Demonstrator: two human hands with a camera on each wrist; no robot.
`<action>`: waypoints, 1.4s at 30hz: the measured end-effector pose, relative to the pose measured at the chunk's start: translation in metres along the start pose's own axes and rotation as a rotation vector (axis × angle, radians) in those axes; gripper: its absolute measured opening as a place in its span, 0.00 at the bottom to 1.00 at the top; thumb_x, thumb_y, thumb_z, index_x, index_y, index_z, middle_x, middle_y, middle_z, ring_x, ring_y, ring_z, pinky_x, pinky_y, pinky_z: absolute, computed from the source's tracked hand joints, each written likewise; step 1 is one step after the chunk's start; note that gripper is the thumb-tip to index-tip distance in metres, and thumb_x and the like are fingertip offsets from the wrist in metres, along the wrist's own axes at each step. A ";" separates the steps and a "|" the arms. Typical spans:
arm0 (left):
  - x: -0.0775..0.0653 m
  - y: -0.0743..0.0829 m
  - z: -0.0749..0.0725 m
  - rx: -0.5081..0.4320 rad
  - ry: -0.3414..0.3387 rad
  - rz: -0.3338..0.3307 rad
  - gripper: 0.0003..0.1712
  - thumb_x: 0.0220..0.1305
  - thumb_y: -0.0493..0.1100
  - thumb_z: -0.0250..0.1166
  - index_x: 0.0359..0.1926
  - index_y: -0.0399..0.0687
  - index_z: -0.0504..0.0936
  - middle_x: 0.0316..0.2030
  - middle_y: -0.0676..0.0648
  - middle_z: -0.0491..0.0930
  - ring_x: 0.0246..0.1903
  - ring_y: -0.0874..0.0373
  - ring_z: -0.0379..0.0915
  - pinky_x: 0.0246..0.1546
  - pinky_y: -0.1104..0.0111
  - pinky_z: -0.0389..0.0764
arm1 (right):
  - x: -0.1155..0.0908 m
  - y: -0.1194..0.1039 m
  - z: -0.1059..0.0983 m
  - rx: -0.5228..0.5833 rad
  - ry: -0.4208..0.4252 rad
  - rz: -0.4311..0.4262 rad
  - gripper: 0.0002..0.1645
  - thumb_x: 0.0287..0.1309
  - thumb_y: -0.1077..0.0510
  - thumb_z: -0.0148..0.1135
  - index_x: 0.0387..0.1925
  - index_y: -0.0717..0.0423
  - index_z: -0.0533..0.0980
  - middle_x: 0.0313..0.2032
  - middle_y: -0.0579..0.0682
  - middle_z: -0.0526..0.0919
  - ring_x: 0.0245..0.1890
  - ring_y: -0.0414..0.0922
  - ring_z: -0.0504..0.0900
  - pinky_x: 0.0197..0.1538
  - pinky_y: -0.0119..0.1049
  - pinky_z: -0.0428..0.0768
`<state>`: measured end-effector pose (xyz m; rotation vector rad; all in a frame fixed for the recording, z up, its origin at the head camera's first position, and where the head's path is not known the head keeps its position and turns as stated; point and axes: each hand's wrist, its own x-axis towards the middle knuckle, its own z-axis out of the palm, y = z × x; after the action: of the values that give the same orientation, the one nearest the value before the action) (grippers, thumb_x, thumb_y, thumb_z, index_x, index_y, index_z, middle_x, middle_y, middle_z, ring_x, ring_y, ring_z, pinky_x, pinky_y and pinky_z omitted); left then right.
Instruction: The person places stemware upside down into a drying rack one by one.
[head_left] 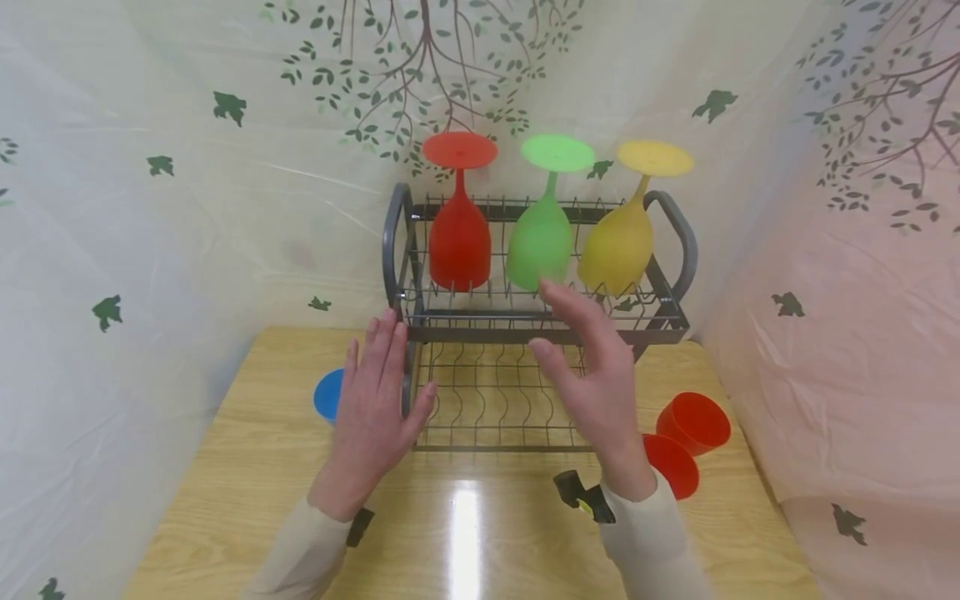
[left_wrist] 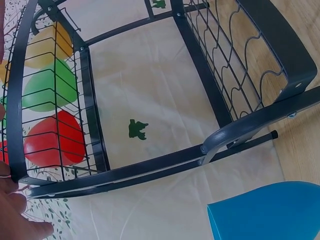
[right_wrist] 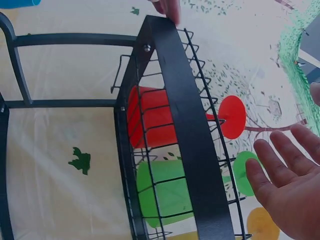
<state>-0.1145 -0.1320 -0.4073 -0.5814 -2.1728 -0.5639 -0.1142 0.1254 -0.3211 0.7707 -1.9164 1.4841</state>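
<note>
Three plastic wine glasses stand upside down in the top tier of a dark two-tier dish rack (head_left: 525,335): a red wine glass (head_left: 459,242), a green wine glass (head_left: 542,242) and a yellow wine glass (head_left: 621,246), which leans. My left hand (head_left: 372,412) has its fingers straight at the rack's front left corner; in the left wrist view its fingertips (left_wrist: 15,202) are by the frame. With loosely bent fingers and nothing in its grasp, my right hand (head_left: 600,379) hovers before the green and yellow glasses. The right wrist view shows that hand (right_wrist: 290,180) apart from the rack.
A blue cup (head_left: 327,397) is left of the rack, partly behind my left hand. Two red cups, one farther back (head_left: 693,423) and one nearer (head_left: 675,467), are on the wooden table (head_left: 240,483) at right. Patterned sheeting (head_left: 187,233) surrounds the table's back and sides.
</note>
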 end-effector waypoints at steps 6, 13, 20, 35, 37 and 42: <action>-0.006 0.000 -0.002 -0.019 0.034 0.006 0.41 0.81 0.60 0.45 0.76 0.30 0.61 0.78 0.36 0.57 0.79 0.43 0.47 0.76 0.40 0.51 | -0.016 0.002 0.003 0.014 0.019 -0.001 0.37 0.70 0.42 0.65 0.64 0.68 0.74 0.66 0.58 0.78 0.68 0.53 0.74 0.70 0.41 0.73; -0.014 -0.001 -0.004 -0.030 0.061 -0.004 0.39 0.80 0.59 0.48 0.73 0.30 0.66 0.76 0.35 0.62 0.75 0.35 0.56 0.74 0.36 0.53 | -0.032 0.009 0.005 0.046 0.034 -0.003 0.35 0.70 0.45 0.66 0.63 0.69 0.74 0.65 0.57 0.79 0.68 0.51 0.75 0.71 0.41 0.72; -0.023 -0.004 -0.005 -0.033 0.096 -0.002 0.36 0.78 0.57 0.51 0.68 0.29 0.72 0.68 0.31 0.72 0.69 0.30 0.64 0.69 0.30 0.57 | -0.047 0.016 0.008 0.066 0.044 -0.033 0.33 0.70 0.49 0.66 0.61 0.72 0.75 0.63 0.60 0.80 0.67 0.50 0.76 0.70 0.40 0.72; -0.046 -0.016 -0.008 -0.032 0.068 0.008 0.34 0.78 0.57 0.52 0.63 0.29 0.76 0.63 0.32 0.77 0.64 0.30 0.72 0.66 0.32 0.65 | -0.082 0.037 0.010 0.029 -0.010 0.101 0.32 0.56 0.72 0.65 0.64 0.67 0.75 0.64 0.62 0.79 0.66 0.49 0.76 0.70 0.37 0.72; -0.050 -0.019 -0.009 -0.029 0.069 0.010 0.34 0.77 0.57 0.53 0.62 0.29 0.77 0.62 0.32 0.77 0.63 0.31 0.73 0.64 0.31 0.66 | -0.086 0.040 0.009 0.009 -0.018 0.113 0.32 0.55 0.73 0.65 0.64 0.66 0.75 0.63 0.62 0.79 0.66 0.48 0.77 0.69 0.36 0.73; -0.056 -0.029 -0.011 -0.015 0.055 0.029 0.33 0.76 0.56 0.54 0.61 0.29 0.78 0.61 0.31 0.78 0.61 0.31 0.74 0.60 0.29 0.69 | -0.098 0.047 0.006 -0.062 -0.036 0.151 0.33 0.55 0.71 0.67 0.65 0.62 0.76 0.64 0.60 0.80 0.65 0.46 0.77 0.68 0.32 0.73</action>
<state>-0.0923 -0.1737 -0.4510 -0.5977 -2.1070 -0.5747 -0.0852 0.1381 -0.4256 0.6410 -2.0773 1.5004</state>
